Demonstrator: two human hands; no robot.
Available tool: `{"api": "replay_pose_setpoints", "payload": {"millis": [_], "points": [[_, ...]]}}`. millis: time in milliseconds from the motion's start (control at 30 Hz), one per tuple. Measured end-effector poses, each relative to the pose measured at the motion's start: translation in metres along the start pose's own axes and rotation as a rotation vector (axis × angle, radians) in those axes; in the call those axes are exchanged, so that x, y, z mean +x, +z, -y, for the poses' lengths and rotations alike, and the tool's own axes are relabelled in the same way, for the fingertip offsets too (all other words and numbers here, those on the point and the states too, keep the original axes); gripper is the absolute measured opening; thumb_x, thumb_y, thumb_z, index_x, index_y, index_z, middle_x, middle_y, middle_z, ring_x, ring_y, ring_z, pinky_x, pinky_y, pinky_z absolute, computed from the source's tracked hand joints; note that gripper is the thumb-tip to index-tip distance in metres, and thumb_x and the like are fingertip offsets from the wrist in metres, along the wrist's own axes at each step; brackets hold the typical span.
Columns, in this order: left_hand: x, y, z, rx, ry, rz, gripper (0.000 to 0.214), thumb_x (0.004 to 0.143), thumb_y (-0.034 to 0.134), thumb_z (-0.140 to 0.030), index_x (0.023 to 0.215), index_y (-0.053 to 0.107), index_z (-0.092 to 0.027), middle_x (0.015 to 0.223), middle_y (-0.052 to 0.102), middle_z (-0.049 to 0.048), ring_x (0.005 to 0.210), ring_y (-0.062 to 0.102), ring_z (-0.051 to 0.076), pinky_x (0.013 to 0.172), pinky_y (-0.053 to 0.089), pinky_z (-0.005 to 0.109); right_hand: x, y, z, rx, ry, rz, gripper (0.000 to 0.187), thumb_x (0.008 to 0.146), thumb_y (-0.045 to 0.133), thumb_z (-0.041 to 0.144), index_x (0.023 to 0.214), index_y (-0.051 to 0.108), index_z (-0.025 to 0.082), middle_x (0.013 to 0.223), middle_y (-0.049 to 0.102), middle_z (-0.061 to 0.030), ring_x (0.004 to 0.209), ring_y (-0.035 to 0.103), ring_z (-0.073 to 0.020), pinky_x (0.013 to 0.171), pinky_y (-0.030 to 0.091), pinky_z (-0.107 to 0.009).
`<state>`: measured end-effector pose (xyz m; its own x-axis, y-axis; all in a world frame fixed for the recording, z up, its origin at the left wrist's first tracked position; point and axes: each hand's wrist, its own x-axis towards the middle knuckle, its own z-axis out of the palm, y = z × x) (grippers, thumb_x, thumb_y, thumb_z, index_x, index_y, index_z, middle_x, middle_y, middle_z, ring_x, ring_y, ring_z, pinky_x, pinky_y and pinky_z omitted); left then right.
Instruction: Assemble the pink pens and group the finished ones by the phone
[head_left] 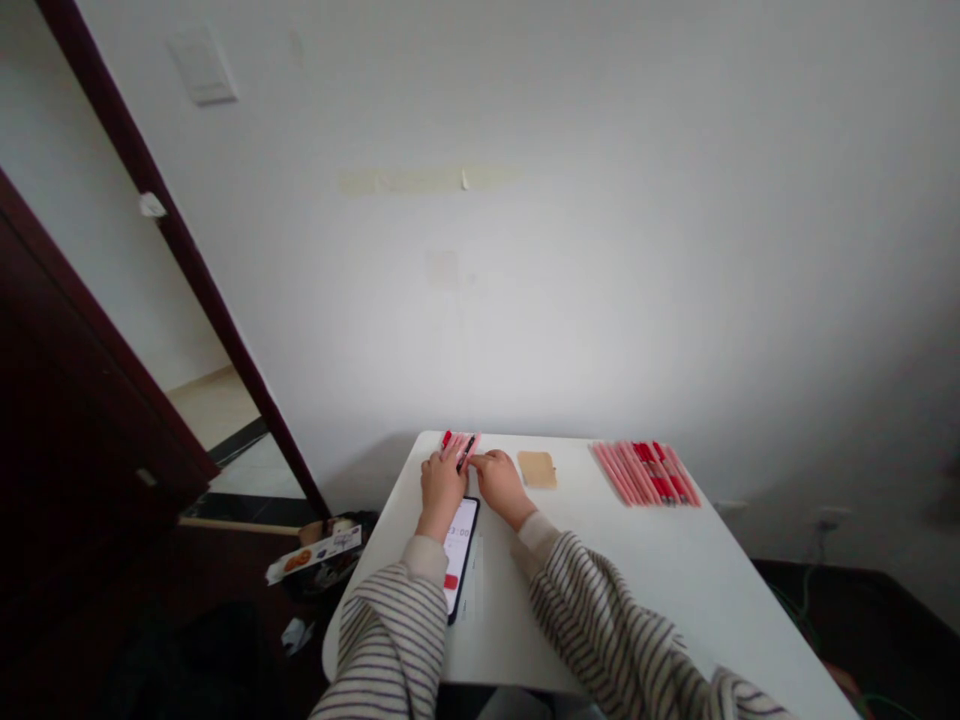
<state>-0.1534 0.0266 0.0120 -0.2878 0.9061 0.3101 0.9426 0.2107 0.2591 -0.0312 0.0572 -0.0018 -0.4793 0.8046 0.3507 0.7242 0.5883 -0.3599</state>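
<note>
Several pink and red pens (455, 442) lie side by side at the far left of the white table (600, 590), with a black-marked pen (466, 453) at their right side. My left hand (442, 490) rests over their near ends, its fingers bent and closed around them. Just to the right, my right hand (501, 485) has curled fingers, and its fingertips meet the near end of the black-marked pen. Whatever its fingers pinch is too small to make out. Under my left wrist lies a phone (461, 555) with a lit screen.
A tan square pad (538, 469) lies right of my hands. Farther right is a row of pink and red pens (645, 474). The wall (600, 300) stands behind the table. A bin with packaging (322, 555) sits on the floor at left.
</note>
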Motion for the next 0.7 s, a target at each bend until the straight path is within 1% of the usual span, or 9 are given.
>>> {"api": "replay_pose_setpoints", "payload": {"millis": [133, 267, 333, 400, 533, 700], "points": [[0.004, 0.005, -0.008, -0.048, 0.037, 0.034, 0.047, 0.089, 0.045, -0.033, 0.136, 0.049, -0.031, 0.117, 0.063, 0.0123, 0.1, 0.057, 0.023, 0.09, 0.043, 0.037, -0.004, -0.005, -0.005, -0.008, 0.018, -0.018, 0.04, 0.088, 0.043, 0.009, 0.116, 0.066, 0.025, 0.112, 0.07, -0.0036, 0.109, 0.053, -0.0183, 0.096, 0.034, -0.029], [0.008, 0.011, -0.022, -0.067, 0.085, 0.058, 0.048, 0.088, 0.044, -0.028, 0.137, 0.048, -0.029, 0.122, 0.062, 0.0118, 0.104, 0.057, 0.022, 0.093, 0.041, 0.037, -0.008, -0.011, -0.015, -0.032, 0.038, -0.029, 0.039, 0.089, 0.042, 0.012, 0.117, 0.065, 0.026, 0.117, 0.068, -0.0025, 0.11, 0.051, -0.0199, 0.097, 0.034, -0.031], [0.01, 0.015, -0.031, -0.068, 0.127, 0.061, 0.048, 0.088, 0.044, -0.026, 0.136, 0.048, -0.028, 0.127, 0.061, 0.0117, 0.108, 0.056, 0.023, 0.095, 0.04, 0.038, -0.01, -0.014, -0.021, -0.048, 0.053, -0.032, 0.04, 0.089, 0.042, 0.013, 0.119, 0.065, 0.028, 0.118, 0.067, -0.0016, 0.111, 0.05, -0.0205, 0.098, 0.033, -0.034], [0.009, 0.018, -0.04, -0.067, 0.137, 0.075, 0.048, 0.088, 0.044, -0.026, 0.136, 0.049, -0.026, 0.126, 0.061, 0.0127, 0.11, 0.055, 0.024, 0.096, 0.04, 0.039, -0.012, -0.018, -0.027, -0.062, 0.074, -0.038, 0.041, 0.089, 0.042, 0.014, 0.118, 0.064, 0.031, 0.12, 0.067, 0.0002, 0.113, 0.049, -0.0214, 0.099, 0.032, -0.036], [0.005, 0.018, -0.056, -0.075, 0.165, 0.08, 0.049, 0.088, 0.045, -0.027, 0.137, 0.048, -0.027, 0.125, 0.06, 0.0138, 0.111, 0.055, 0.025, 0.095, 0.04, 0.04, -0.016, -0.024, -0.038, -0.087, 0.122, -0.022, 0.04, 0.09, 0.041, 0.015, 0.116, 0.065, 0.035, 0.124, 0.064, 0.0024, 0.116, 0.047, -0.0236, 0.101, 0.029, -0.041], [-0.007, 0.014, -0.069, -0.074, 0.139, 0.07, 0.049, 0.087, 0.044, -0.025, 0.136, 0.049, -0.027, 0.125, 0.06, 0.0142, 0.11, 0.055, 0.025, 0.094, 0.04, 0.039, -0.027, -0.031, -0.045, -0.088, 0.145, -0.024, 0.041, 0.09, 0.042, 0.016, 0.116, 0.064, 0.039, 0.126, 0.063, 0.0047, 0.12, 0.044, -0.0238, 0.103, 0.025, -0.046]]}}
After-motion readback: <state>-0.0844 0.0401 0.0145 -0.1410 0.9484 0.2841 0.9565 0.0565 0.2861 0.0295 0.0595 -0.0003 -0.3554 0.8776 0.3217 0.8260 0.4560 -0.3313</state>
